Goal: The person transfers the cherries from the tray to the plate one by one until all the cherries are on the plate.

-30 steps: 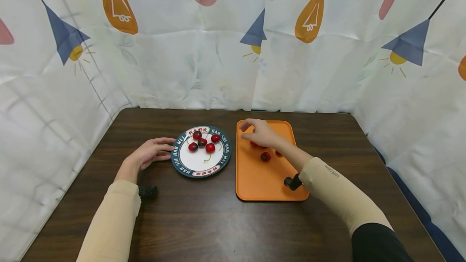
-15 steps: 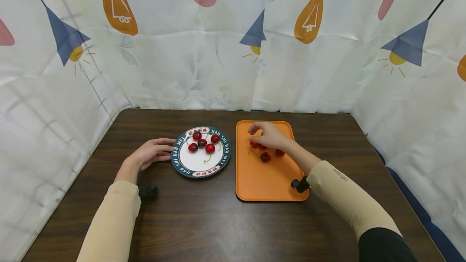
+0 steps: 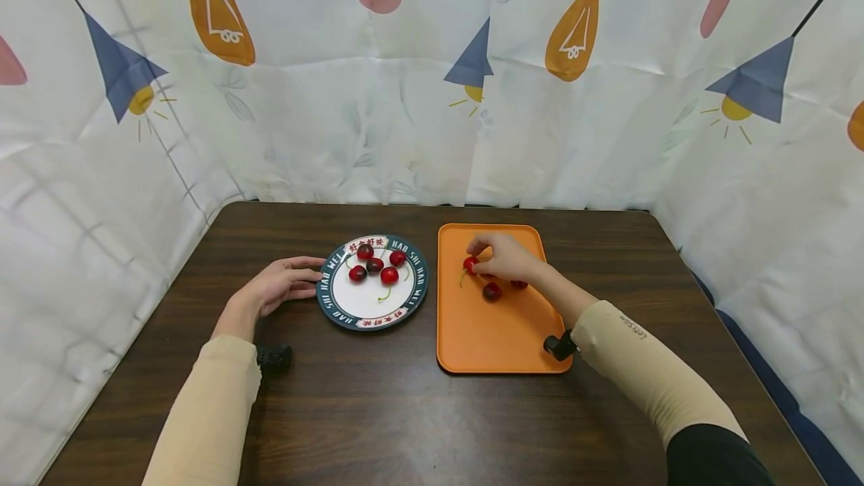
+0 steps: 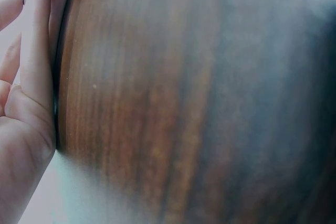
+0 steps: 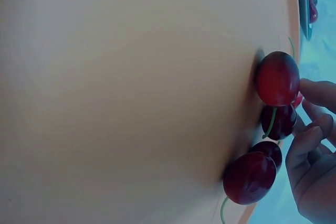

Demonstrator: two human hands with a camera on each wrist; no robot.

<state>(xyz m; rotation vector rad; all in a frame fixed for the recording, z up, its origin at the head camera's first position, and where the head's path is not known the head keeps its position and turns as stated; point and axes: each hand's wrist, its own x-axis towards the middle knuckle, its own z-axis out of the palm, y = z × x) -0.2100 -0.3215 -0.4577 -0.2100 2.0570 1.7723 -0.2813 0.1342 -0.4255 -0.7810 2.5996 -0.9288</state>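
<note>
My left hand (image 3: 282,285) rests on the table with its fingers at the left rim of a round plate (image 3: 344,298), white with a dark green lettered border. Several red cherries (image 3: 389,276) lie on the plate, some with green stems. Over an orange tray (image 3: 472,336), my right hand (image 3: 509,257) reaches down with thumb and forefinger apart, right beside a bright red cherry (image 3: 470,265). More cherries, including a dark one (image 3: 492,292), lie near that hand, partly hidden by it. In the right wrist view, the fingers (image 5: 317,93) are behind several cherries (image 5: 278,78).
Plate and tray stand side by side on a dark brown wooden table (image 3: 378,411), a narrow gap between them. A white patterned curtain (image 3: 405,118) hangs behind the table and along both sides. Each wrist carries a black camera (image 3: 560,346).
My right hand has moved right and nearer over the tray, then lowered beside the bright red cherry. More of the tray's cherries came into view. My left hand and the plate stay put.
</note>
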